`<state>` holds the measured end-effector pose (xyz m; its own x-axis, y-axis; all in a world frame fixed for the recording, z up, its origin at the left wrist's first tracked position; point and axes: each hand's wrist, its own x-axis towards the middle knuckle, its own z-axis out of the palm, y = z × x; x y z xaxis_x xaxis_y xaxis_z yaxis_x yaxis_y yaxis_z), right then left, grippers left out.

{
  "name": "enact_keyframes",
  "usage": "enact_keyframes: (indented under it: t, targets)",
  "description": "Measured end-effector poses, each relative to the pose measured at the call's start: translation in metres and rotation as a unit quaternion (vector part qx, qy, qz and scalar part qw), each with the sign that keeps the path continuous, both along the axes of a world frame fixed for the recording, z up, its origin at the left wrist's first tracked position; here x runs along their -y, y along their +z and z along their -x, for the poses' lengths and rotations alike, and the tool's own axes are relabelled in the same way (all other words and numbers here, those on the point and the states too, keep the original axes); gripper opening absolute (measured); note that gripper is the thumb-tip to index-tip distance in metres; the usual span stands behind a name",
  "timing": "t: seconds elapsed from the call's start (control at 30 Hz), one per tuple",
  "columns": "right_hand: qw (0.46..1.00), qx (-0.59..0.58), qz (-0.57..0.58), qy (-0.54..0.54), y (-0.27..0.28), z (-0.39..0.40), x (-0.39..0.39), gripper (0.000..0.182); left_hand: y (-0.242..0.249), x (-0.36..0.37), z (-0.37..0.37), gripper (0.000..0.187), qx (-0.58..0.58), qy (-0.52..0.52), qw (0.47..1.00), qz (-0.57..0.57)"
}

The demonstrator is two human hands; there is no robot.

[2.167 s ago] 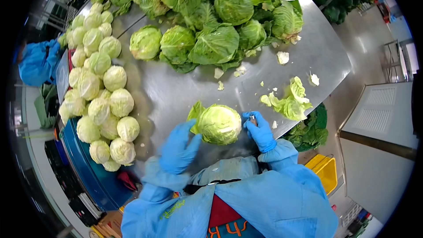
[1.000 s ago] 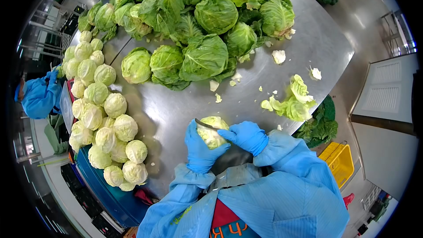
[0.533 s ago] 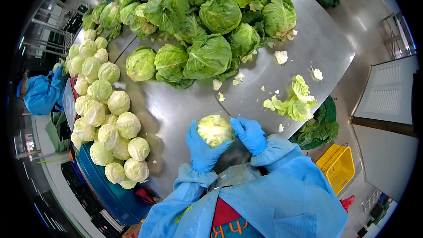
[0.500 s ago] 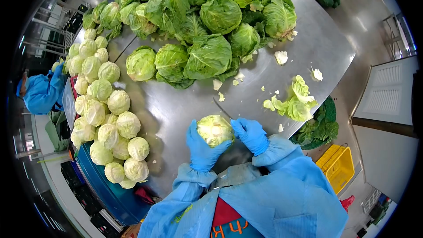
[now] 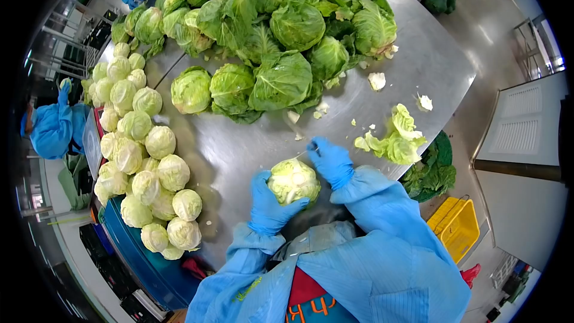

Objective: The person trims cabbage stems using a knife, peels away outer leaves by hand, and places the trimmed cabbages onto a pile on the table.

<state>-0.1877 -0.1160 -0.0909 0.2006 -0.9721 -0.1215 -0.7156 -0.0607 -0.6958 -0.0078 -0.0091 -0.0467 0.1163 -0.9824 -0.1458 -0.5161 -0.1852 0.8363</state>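
Note:
A pale, trimmed cabbage is cupped in my left hand, its cut stem side facing up, low over the steel table. My left fingers wrap round its left and lower side. My right hand, also in a blue glove, is closed on a knife just above and right of the cabbage. Only a thin, blurred bit of the blade shows; the handle is hidden in my fist. The blade appears apart from the cabbage or just at its upper edge.
Leafy cabbages are heaped at the table's far side. Trimmed cabbages pile up at left. Loose leaves and stem bits lie right. Beyond the edge stand a green basket and a yellow crate. Co-workers in blue are at left and top.
My right hand has moved up and slightly left with the knife, whose blade has swung from pointing away to pointing leftward. The cabbage has turned a little in my left hand.

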Motion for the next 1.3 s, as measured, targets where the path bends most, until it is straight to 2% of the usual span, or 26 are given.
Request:
enact_keyframes:
  t: [0.03,0.13,0.23,0.27,0.33,0.37,0.43,0.57,0.63,0.73,0.83,0.93,1.0,1.03,1.2,1.3]
  targets:
    - [1.000,0.005,0.003,-0.024,-0.001,0.007,0.002,0.029,-0.003,0.001,0.000,0.116,-0.059,0.020,0.998,-0.012]
    - [0.995,0.033,-0.011,-0.096,0.004,0.024,-0.008,0.034,0.007,0.004,-0.003,0.116,0.010,-0.008,1.000,0.010]
    - [0.986,0.035,-0.142,-0.082,0.025,0.048,-0.026,0.041,0.052,0.027,-0.016,0.114,0.163,-0.124,0.962,-0.183]
    - [0.952,0.134,-0.264,-0.076,0.043,0.053,-0.034,0.049,0.040,0.028,-0.019,0.114,0.092,-0.120,0.981,-0.124]
    - [0.925,0.172,-0.335,-0.058,0.049,0.052,-0.056,0.052,0.005,0.029,-0.024,0.114,-0.051,-0.117,0.992,-0.004]
    - [0.909,0.191,-0.368,-0.052,0.052,0.051,-0.066,0.054,0.000,0.027,-0.023,0.113,-0.095,-0.098,0.990,-0.021]
    - [0.921,0.176,-0.347,-0.007,0.064,0.045,-0.077,0.055,-0.004,0.021,-0.017,0.112,-0.183,-0.063,0.980,-0.054]
    - [0.969,0.091,-0.217,0.074,0.059,0.032,-0.088,0.056,0.012,0.007,0.014,0.106,0.012,-0.013,0.999,0.047]
    - [0.966,0.103,-0.231,0.050,0.056,0.031,-0.088,0.053,0.018,0.004,0.025,0.104,0.087,0.018,0.993,0.075]
    - [0.976,0.072,-0.202,0.041,0.059,0.032,-0.081,0.050,0.019,0.009,0.031,0.105,0.177,-0.013,0.981,0.074]
    - [0.983,0.070,-0.166,0.027,0.063,0.033,-0.082,0.049,0.030,0.011,0.032,0.100,0.190,-0.032,0.981,0.014]
    - [0.985,0.062,-0.162,0.022,0.060,0.035,-0.082,0.048,0.020,0.005,0.038,0.108,0.188,-0.024,0.977,0.095]
    - [0.982,0.056,-0.178,0.029,0.059,0.035,-0.079,0.048,0.011,0.007,0.040,0.109,0.151,-0.034,0.983,0.095]
    - [0.983,0.045,-0.173,0.042,0.056,0.037,-0.079,0.050,0.009,0.005,0.042,0.110,0.132,-0.038,0.986,0.093]
    - [0.984,-0.002,-0.139,0.108,0.035,0.047,-0.071,0.054,0.014,0.000,0.061,0.109,0.194,-0.005,0.975,0.109]
    - [0.982,-0.025,-0.063,0.175,0.021,0.052,-0.068,0.054,0.013,-0.003,0.068,0.107,0.211,0.010,0.972,0.099]
